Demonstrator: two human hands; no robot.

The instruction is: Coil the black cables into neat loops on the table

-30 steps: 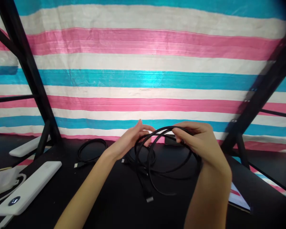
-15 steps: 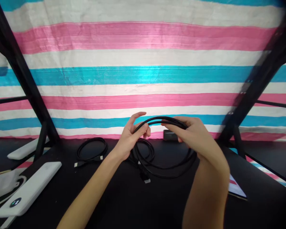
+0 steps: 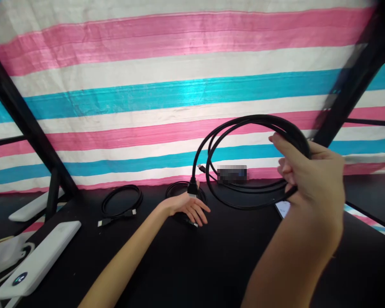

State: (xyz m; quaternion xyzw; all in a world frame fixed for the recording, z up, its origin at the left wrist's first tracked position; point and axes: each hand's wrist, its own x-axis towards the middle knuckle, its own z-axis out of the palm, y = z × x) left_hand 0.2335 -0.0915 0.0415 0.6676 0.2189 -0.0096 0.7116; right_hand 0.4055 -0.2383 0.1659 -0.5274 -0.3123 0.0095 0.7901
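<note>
My right hand (image 3: 314, 175) holds a coiled black cable (image 3: 290, 128) up above the table, fingers closed around the right side of its loops. One plug (image 3: 192, 188) of this cable hangs down at the left, right in front of my left hand (image 3: 184, 205). That hand is open, its fingers stretched out; whether the plug touches it I cannot tell. Behind it a second coiled black cable (image 3: 176, 185) lies on the table, partly hidden. Farther left is a third coiled black cable, with two pale-tipped plugs (image 3: 108, 221).
On the black table (image 3: 179, 273), a white power bank (image 3: 48, 256) and a white charger (image 3: 6, 256) lie at left. A phone (image 3: 282, 208) sits partly behind my right arm. A dark box (image 3: 232, 174) stands at the back. Black frame legs (image 3: 24, 115) flank the striped sheet (image 3: 179, 55).
My left hand has let go of the coiled cable and dropped lower, fingers opening. My right hand has carried the coil up and to the right, where its loops hang more upright.
</note>
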